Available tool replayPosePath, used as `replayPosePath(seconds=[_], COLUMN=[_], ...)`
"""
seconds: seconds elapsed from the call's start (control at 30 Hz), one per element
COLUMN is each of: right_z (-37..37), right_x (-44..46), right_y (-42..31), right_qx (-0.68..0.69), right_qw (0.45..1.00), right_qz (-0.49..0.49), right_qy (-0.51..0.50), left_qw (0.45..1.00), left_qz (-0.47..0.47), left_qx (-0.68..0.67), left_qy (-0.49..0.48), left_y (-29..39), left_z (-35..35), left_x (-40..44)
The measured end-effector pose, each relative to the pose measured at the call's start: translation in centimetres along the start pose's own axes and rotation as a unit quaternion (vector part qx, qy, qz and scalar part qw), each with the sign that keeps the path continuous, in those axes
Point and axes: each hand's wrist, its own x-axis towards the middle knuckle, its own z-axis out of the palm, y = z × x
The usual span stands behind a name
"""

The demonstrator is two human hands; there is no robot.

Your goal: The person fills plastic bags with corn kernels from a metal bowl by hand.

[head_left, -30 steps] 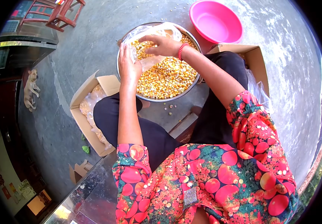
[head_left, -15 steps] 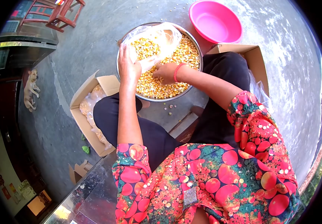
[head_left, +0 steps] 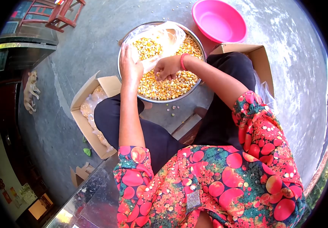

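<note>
A wide metal basin [head_left: 165,101] full of yellow corn kernels [head_left: 171,88] stands on the floor between my knees. Inside it lies a clear plastic bag [head_left: 176,37], its mouth spread over the kernels, with more corn [head_left: 147,48] showing in it. My left hand [head_left: 131,65] grips the bag's edge at the basin's left side, fingers straight and pointing away from me. Just above the corn, my right hand [head_left: 168,68], with a red bracelet [head_left: 183,62] at the wrist, has its fingers curled together; whatever they hold is hidden.
A pink tub [head_left: 220,22] sits behind the basin to the right. Cardboard boxes flank my legs, the left box [head_left: 110,86] holding bagged contents and the right box [head_left: 262,68] partly hidden. Farther left are a dog [head_left: 31,91] and a red wooden chair [head_left: 59,17].
My right hand has lifted slightly from the kernels and its fingers have curled in more. My left hand stays at the bag's edge.
</note>
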Motion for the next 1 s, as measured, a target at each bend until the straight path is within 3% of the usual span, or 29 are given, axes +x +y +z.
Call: replayPosePath(seconds=[0.07,0.23,0.3,0.33,0.37,0.4,0.53,0.6,0.73,0.8,0.87,0.93,0.97,1.0], right_z=[-0.9,-2.5,-3.0,-3.2,-3.3,-3.0,-2.9,-3.3,-3.7,-4.6,-4.7,-5.0,-4.9,-5.2], right_x=[-0.8,-2.0,-1.6,-1.1,-0.6,-0.5,-1.3,-2.0,-4.9,-5.6,-5.7,-4.4,-3.7,-3.6], right_y=[-0.9,-3.1,-3.2,-2.9,-2.4,-2.4,-2.5,-3.3,-4.1,-4.1,-3.2,-1.0,0.0,0.4], right_qx=[0.081,0.129,0.149,0.149,-0.017,-0.181,-0.263,-0.224,-0.256,-0.338,-0.346,-0.297,-0.339,-0.339], right_qw=[0.993,0.98,0.95,0.95,0.915,0.839,0.819,0.776,0.695,0.603,0.625,0.71,0.648,0.646], right_qz=[-0.071,-0.12,-0.149,-0.149,-0.228,-0.297,-0.247,-0.314,-0.256,-0.281,-0.232,-0.059,-0.048,-0.048], right_qy=[-0.039,0.094,0.232,0.232,0.333,0.418,0.446,0.499,0.622,0.665,0.66,0.636,0.68,0.682], left_qw=[1.0,1.0,1.0,1.0,1.0,1.0,1.0,1.0,1.0,1.0,0.999,0.998,0.998,0.998], left_qz=[-0.006,-0.005,-0.003,0.002,0.007,0.006,0.009,0.009,-0.009,-0.012,-0.033,-0.04,-0.047,-0.045], left_qx=[0.002,-0.004,-0.002,-0.001,0.001,0.001,-0.013,-0.014,-0.011,-0.011,-0.043,-0.047,-0.051,-0.052], left_qy=[-0.005,-0.007,-0.008,-0.008,-0.009,-0.011,-0.005,-0.001,-0.001,0.001,-0.007,-0.005,-0.004,-0.003], left_y=[0.1,0.0,-0.2,-0.4,-0.5,-0.4,-0.3,-0.2,-0.1,-0.1,-0.1,0.0,0.1,0.3], left_z=[0.0,0.0,0.1,0.2,0.3,0.2,0.1,0.0,-0.2,-0.3,-0.4,-0.5,-0.6,-0.7], left_x=[0.0,0.0,-0.1,0.0,-0.1,-0.2,-0.1,-0.1,-0.2,-0.2,-0.1,-0.1,-0.1,-0.1])
